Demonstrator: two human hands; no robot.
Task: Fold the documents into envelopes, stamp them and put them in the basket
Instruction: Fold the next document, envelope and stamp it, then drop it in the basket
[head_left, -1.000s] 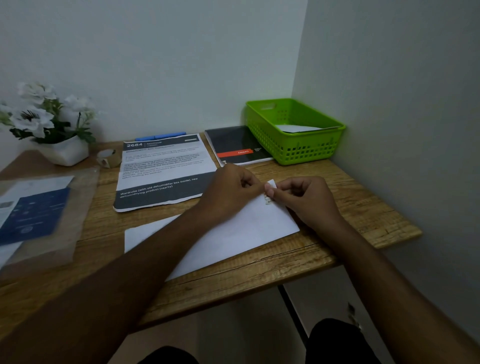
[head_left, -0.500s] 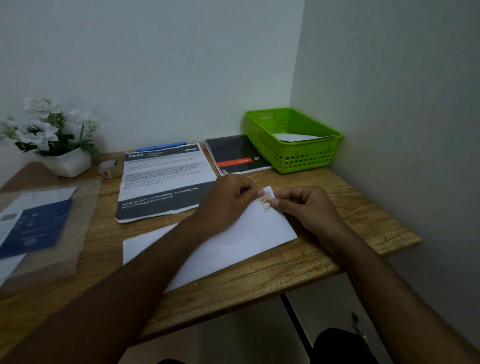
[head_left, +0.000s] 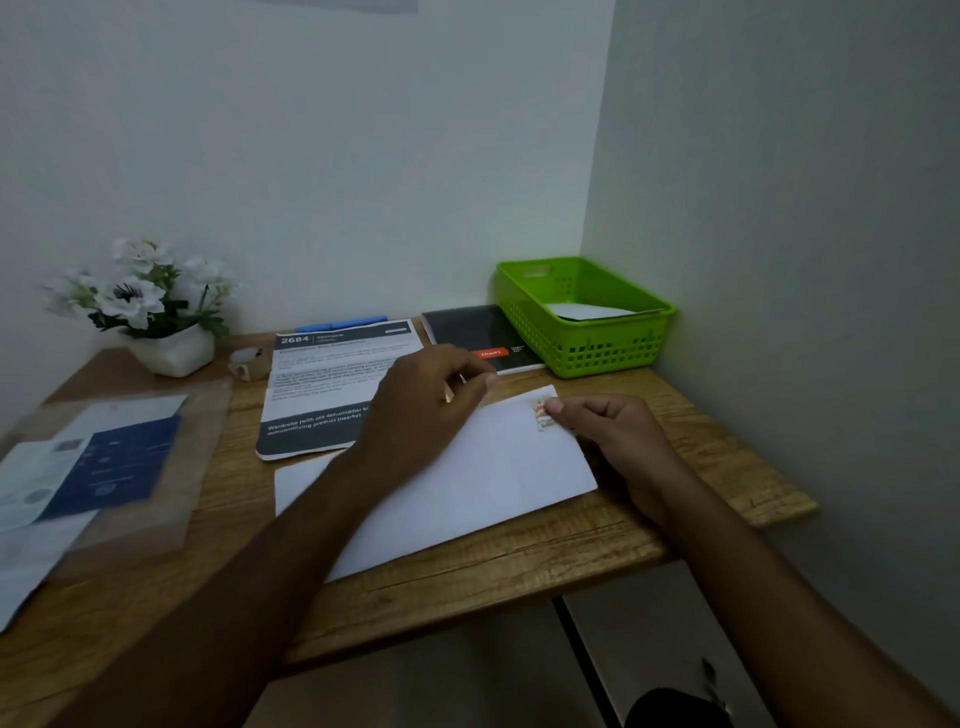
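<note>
On the wooden worktop (head_left: 701, 447) lies a white envelope (head_left: 467, 493). The right hand (head_left: 610, 431), fingers curled, holds a stamp (head_left: 542, 414) on its far-right corner. The left hand (head_left: 423, 397) is curled just beside; I cannot tell whether it holds anything.

Envelope (head_left: 498, 467) on desk (head_left: 519, 564), basket (head_left: 597, 351) behind it at right.

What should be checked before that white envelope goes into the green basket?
1. The stamp sits on the envelope corner: ok.
2. It is stuck down flat: cannot tell, the right hand pinches its edge.
3. The envelope lies flat on the table: ok.
4. Room in the green basket: ok, only one white paper inside.
5. The left hand is free: cannot tell, fingers curled.
</note>
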